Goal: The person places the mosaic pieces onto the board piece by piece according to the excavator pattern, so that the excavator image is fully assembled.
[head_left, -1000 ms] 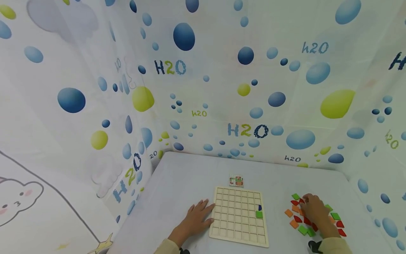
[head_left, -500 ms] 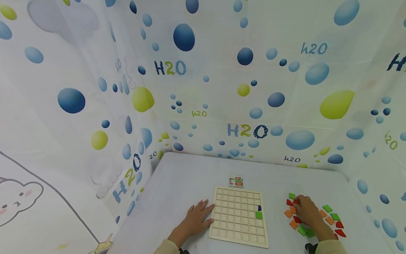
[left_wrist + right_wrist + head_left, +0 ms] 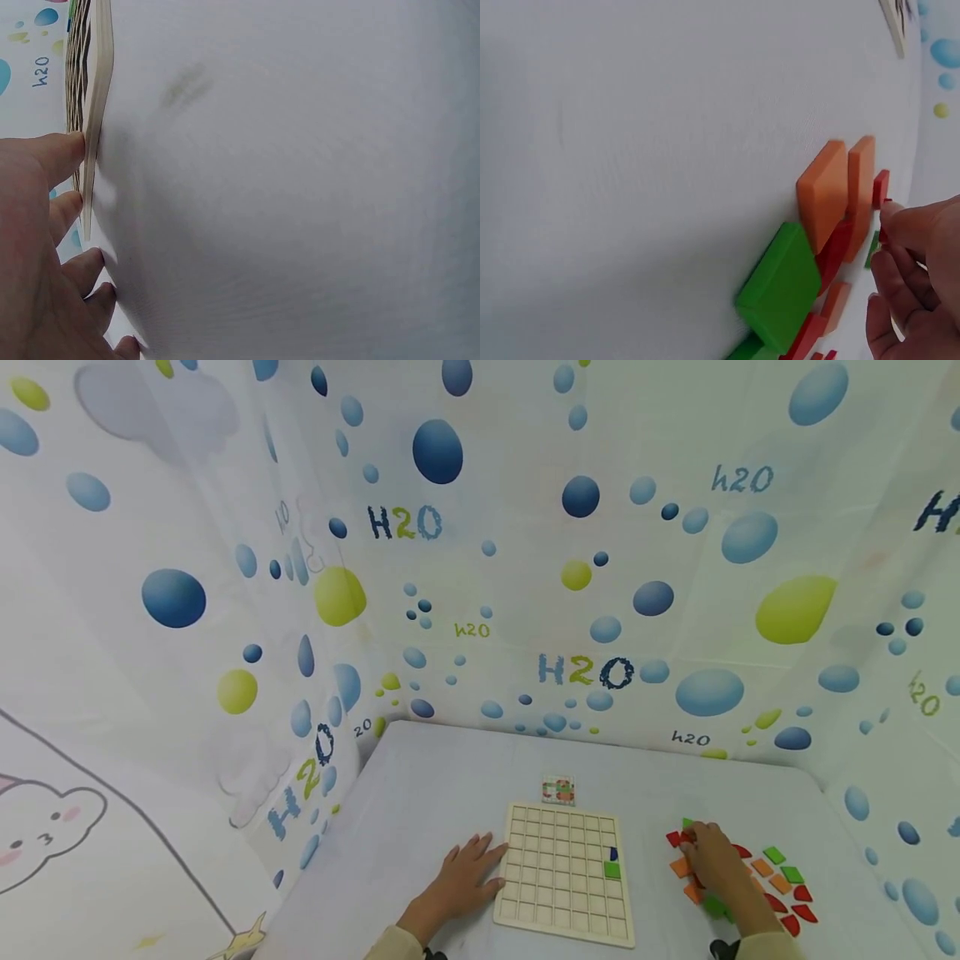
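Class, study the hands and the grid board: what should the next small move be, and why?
Probably lift the red piece off the table and toward the grid board. The right hand appears to pinch that piece between thumb and fingers, the left hand touches the board's left edge, and most of the board's squares are bare.

I see by soft, rather dim light that greys the cloth (image 3: pixel 442 768). Blurry-edged shadow spreads beside my left hand (image 3: pixel 37 262) and the board (image 3: pixel 100 82); shade darkens the cloth left of the tiles (image 3: pixel 781 289).
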Tool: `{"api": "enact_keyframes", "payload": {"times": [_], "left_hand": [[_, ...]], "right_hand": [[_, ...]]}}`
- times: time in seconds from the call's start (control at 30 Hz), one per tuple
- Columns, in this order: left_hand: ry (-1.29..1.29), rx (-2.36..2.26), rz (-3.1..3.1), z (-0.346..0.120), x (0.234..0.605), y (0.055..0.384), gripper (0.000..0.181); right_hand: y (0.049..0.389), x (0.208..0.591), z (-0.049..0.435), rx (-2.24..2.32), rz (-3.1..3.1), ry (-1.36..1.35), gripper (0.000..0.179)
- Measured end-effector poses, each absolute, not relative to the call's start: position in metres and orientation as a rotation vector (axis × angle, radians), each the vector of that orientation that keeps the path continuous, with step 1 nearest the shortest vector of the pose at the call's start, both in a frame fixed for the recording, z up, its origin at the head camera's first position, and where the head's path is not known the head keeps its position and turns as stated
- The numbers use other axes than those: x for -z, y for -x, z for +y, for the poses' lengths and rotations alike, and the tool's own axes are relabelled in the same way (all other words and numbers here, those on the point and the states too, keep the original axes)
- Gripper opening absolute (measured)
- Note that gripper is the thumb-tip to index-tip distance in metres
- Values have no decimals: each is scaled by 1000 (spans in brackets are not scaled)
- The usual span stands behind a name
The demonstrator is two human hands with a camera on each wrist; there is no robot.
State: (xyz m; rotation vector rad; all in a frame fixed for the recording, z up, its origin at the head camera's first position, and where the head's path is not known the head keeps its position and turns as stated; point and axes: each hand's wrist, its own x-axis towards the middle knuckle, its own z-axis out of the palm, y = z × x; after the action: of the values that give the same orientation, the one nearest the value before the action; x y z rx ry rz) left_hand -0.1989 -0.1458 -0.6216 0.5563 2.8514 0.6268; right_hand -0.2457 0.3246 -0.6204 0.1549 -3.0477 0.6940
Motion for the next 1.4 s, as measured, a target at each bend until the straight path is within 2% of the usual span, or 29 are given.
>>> {"api": "enact_keyframes", "payload": {"times": [0.23,0.6,0.83,1.07,1.4], "left_hand": [[-554,-624,2856,-147,624,199,60],[-581,-618,2860,-147,621,198,60],[-595,-641,2863,-146,619,198,59],[-620,-693,2868,-146,622,197,58],[-577,-682,2851,-147,617,196,59]], "right_hand": [[233,611,302,-721,-2998,-197,28],[201,615,248,-892,-3081,-66,23],[188,624,224,-998,-3108,-82,10],[177,630,212,-849,-3070,-245,16],[175,623,209,-848,-3064,-260,18]]}}
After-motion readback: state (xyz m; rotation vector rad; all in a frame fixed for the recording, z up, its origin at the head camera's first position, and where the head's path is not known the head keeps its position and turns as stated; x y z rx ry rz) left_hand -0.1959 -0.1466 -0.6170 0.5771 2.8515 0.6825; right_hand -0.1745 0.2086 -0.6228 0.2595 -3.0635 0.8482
